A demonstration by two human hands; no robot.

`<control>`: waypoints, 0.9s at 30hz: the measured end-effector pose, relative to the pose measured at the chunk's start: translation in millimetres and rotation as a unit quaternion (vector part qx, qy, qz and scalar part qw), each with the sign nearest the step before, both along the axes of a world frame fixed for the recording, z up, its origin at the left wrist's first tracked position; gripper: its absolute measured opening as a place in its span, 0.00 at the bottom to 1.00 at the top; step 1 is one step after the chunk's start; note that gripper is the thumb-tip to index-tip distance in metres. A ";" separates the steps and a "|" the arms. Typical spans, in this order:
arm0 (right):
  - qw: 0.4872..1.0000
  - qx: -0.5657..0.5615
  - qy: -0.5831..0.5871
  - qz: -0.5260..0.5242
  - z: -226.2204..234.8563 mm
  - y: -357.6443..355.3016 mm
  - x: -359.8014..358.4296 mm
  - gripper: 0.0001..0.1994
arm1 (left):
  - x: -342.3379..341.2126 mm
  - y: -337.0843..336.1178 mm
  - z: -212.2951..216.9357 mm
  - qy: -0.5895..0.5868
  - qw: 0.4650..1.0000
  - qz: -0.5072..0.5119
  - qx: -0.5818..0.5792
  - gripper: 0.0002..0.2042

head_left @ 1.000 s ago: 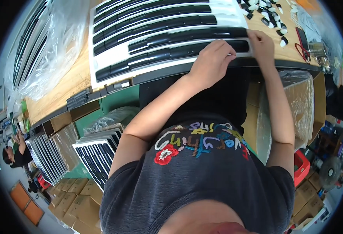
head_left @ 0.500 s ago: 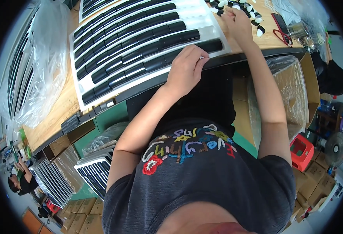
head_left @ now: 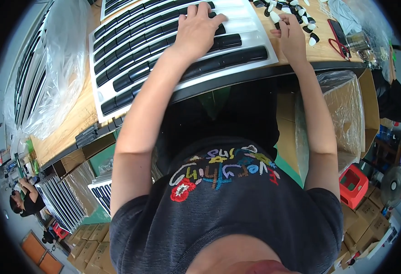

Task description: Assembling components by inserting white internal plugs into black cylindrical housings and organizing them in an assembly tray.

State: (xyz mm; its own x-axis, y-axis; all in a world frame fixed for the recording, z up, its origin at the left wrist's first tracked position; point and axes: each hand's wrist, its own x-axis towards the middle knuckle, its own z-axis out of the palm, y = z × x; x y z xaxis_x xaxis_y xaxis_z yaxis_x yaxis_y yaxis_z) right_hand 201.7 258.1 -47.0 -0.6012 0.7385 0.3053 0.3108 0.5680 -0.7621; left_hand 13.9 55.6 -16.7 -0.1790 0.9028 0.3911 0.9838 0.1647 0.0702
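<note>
A white tray [head_left: 268,42] lies on the wooden table, with glossy black cylindrical pieces [head_left: 230,59] set end to end in its curved rows. My left hand [head_left: 195,33] is over the tray's upper rows, palm down. Its fingers are apart and touch the black pieces there; what lies under the palm is hidden. To the right of the tray, my right hand [head_left: 293,42] has its fingertips closed around a small black-and-white piece [head_left: 275,18]. Several more loose black-and-white pieces [head_left: 311,28] are scattered beside that hand.
Red-handled scissors [head_left: 339,46] and a dark phone [head_left: 336,28] lie at the table's right. Clear plastic [head_left: 68,59] covers stacked trays at the left. An open carton with a plastic liner [head_left: 342,109] stands below the table edge, near a red stool [head_left: 353,180].
My left hand has moved up and away from the tray's nearest row to the upper rows, its fingers spreading. My right hand has drawn slightly back, with a small piece at its fingertips.
</note>
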 end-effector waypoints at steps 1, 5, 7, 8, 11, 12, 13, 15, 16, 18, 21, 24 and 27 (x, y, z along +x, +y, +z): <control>0.999 -0.035 0.023 0.015 0.0 -4.6 4.0 0.10 | -5.0 3.4 1.5 0.001 1.000 -0.002 0.000 0.16; 0.997 -0.070 0.041 0.013 15.1 -29.9 14.2 0.12 | -13.1 8.5 0.5 -0.034 0.996 -0.062 -0.059 0.11; 0.996 -0.051 0.071 0.034 23.4 -37.6 17.3 0.13 | -13.0 8.1 -1.7 -0.060 0.993 -0.066 -0.082 0.10; 0.989 -0.086 0.098 0.062 25.2 -39.9 18.9 0.13 | -12.0 6.7 -5.6 -0.065 0.993 -0.080 -0.050 0.10; 0.974 -0.131 0.142 0.118 41.8 -53.7 15.3 0.13 | 3.5 0.7 2.1 -0.188 0.976 -0.070 0.081 0.12; 0.967 -0.142 0.157 0.143 50.9 -61.5 13.8 0.13 | 9.0 -2.7 5.3 -0.235 0.957 -0.086 0.144 0.16; 0.967 -0.144 0.156 0.142 58.4 -68.1 12.8 0.13 | 17.9 -8.8 7.5 -0.237 0.957 -0.086 0.142 0.16; 0.963 -0.151 0.160 0.156 74.3 -80.1 11.7 0.12 | 34.8 -21.5 12.1 -0.452 0.859 -0.086 0.223 0.19; 0.962 -0.154 0.160 0.160 81.8 -86.0 11.2 0.12 | 37.4 -26.0 9.4 -0.468 0.845 -0.104 0.237 0.25; 0.969 -0.127 0.100 0.186 92.3 -96.9 12.6 0.13 | 47.4 -37.0 9.1 -0.544 0.798 -0.100 0.239 0.19; 0.972 -0.142 0.035 0.185 93.0 -110.2 15.3 0.14 | 60.2 -50.2 15.5 -0.633 0.733 -0.088 0.233 0.15; 0.949 -0.217 0.049 0.222 95.6 -121.4 16.5 0.13 | 67.4 -54.6 13.0 -0.710 0.651 -0.134 0.231 0.12; 0.932 -0.280 0.046 0.227 98.2 -130.8 18.7 0.10 | 69.3 -62.2 12.8 -0.708 0.659 -0.148 0.206 0.11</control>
State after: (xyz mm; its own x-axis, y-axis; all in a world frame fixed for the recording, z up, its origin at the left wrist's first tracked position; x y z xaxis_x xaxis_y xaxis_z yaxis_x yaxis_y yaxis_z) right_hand 220.3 127.3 51.2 -0.8811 0.4727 0.0150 0.0534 0.1309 -0.9900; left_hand 83.2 -6.6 -3.9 -0.4675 0.8498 0.2434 -0.1316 -0.3392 0.9315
